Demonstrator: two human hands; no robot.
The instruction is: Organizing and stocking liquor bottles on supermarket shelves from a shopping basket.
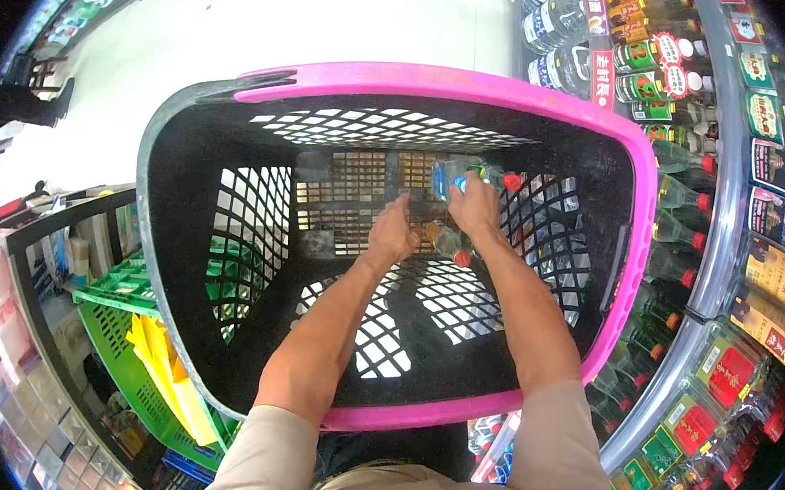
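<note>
Both my arms reach down into a deep black shopping basket [202,126] with lattice walls and a pink rim. On the right side, my right hand [475,206] grips a small clear bottle [441,180] with a blue label. A red cap shows just beyond that hand. My left hand [394,232] is lower and nearer the middle, its fingers curled; whatever they may hold is hidden. Between the two hands lies another small bottle [447,241] with amber-coloured contents and an orange-red cap, on the basket's bottom.
Shelves of drink bottles [682,196] run along the right, behind a curved metal rail [727,181]. At left stand a green crate [114,333] with yellow sheets [171,375] and a dark-framed rack [68,217]. A person's dark shoe [62,102] is at far left on the pale floor [338,16].
</note>
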